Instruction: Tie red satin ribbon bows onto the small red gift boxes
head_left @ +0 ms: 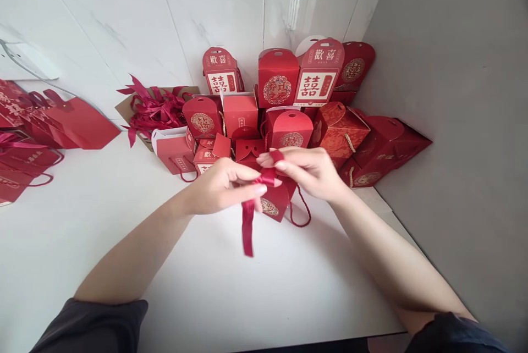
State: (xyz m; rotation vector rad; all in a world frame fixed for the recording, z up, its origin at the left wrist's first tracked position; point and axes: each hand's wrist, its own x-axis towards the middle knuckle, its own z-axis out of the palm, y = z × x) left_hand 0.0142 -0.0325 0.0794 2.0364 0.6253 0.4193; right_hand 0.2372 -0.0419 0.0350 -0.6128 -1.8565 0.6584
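A dark red satin ribbon point(247, 229) is held up between my two hands, in front of the cluster of boxes. My left hand point(223, 188) pinches the ribbon, and one cut end hangs straight down below its fingers. Close beside it, my right hand point(311, 171) grips a looped part of the same ribbon between thumb and fingers. A short folded stretch of ribbon runs between the fingertips of both hands. Behind them sits a red gift box point(278, 199) with a cord handle, partly covered by my fingers.
Several red and orange gift boxes point(291, 130) stand grouped against the tiled wall. An open carton point(124, 108) full of tied ribbon bows point(159, 111) is left of them. Red paper bags point(82, 122) lie at far left. A grey wall point(462, 122) bounds the white table point(264, 298) on the right.
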